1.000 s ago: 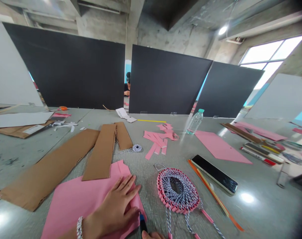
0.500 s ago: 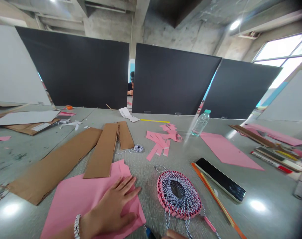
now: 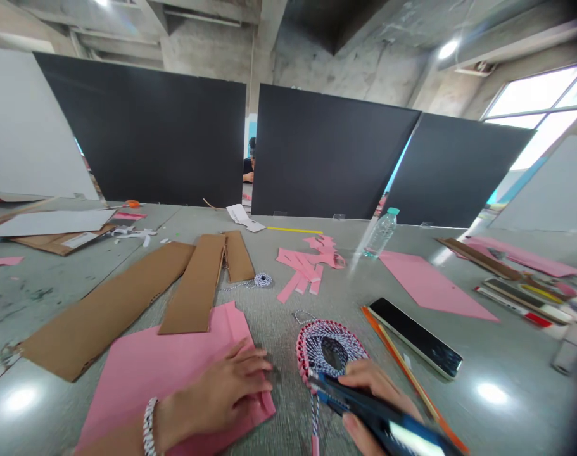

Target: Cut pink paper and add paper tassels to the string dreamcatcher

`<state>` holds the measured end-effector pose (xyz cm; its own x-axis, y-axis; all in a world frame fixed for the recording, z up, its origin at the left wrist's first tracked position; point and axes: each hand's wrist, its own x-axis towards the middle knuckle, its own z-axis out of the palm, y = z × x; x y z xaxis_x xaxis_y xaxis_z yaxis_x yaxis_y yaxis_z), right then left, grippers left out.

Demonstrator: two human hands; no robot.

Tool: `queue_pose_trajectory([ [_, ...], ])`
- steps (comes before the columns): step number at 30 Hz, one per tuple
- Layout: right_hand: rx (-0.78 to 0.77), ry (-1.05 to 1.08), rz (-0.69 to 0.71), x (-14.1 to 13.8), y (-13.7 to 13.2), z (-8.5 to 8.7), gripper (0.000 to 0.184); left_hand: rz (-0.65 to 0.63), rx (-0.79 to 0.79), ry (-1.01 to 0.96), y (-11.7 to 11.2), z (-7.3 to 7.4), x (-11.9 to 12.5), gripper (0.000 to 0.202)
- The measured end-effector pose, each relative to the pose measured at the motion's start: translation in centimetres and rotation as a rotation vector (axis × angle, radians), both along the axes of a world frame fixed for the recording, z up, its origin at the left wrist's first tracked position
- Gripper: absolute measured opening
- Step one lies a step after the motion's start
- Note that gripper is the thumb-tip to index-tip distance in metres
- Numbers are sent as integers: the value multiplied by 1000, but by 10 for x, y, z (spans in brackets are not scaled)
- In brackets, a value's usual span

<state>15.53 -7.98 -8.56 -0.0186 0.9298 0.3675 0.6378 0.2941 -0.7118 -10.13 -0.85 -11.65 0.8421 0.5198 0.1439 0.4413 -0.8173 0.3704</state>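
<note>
My left hand (image 3: 226, 389) rests on a pink sheet (image 3: 150, 367), fingers apart and slightly bent near its right edge. My right hand (image 3: 380, 396) grips a blue and black utility knife (image 3: 364, 405), its metal tip pointing up and left. The knife is raised in front of a round woven piece (image 3: 311, 335) of pink rim and black-and-white cord, partly hiding it. From that piece a cord with a pink tube (image 3: 315, 443) hangs toward me. Brown cardboard strips (image 3: 193, 285) overlap the sheet's upper edge.
A phone (image 3: 416, 335) and an orange strip (image 3: 412, 373) with a thin stick lie to the right. Behind them are a pink sheet (image 3: 431, 285) and a plastic bottle (image 3: 382, 233). Pink scraps (image 3: 304, 263) and a cord coil (image 3: 263, 279) lie mid-table. Black panels (image 3: 330, 152) stand behind.
My right hand has come up from the bottom edge with the utility knife, now covering part of the woven piece. The left hand's fingers have bent slightly and stay on the pink sheet.
</note>
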Motion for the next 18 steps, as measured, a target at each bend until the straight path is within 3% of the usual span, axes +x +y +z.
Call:
queue_pose_trajectory([
  [1,-4,-13,56,-5,9,11,14,8,-2,-29,0,1,2,27],
  [4,-330,-117,139,-32,46,28,17,28,10,-97,-1,0,5,12],
  [6,-349,-300,28,-55,73,26,19,32,39,-132,-2,-3,4,11],
  [10,-345,-379,-41,-90,105,14,30,103,82,-243,-4,-9,-1,13],
  [15,-241,-315,74,-86,77,16,28,166,9,-401,-5,-13,-4,12],
  [18,-199,-240,232,-77,49,13,12,192,-40,-428,-4,-16,-2,13],
])
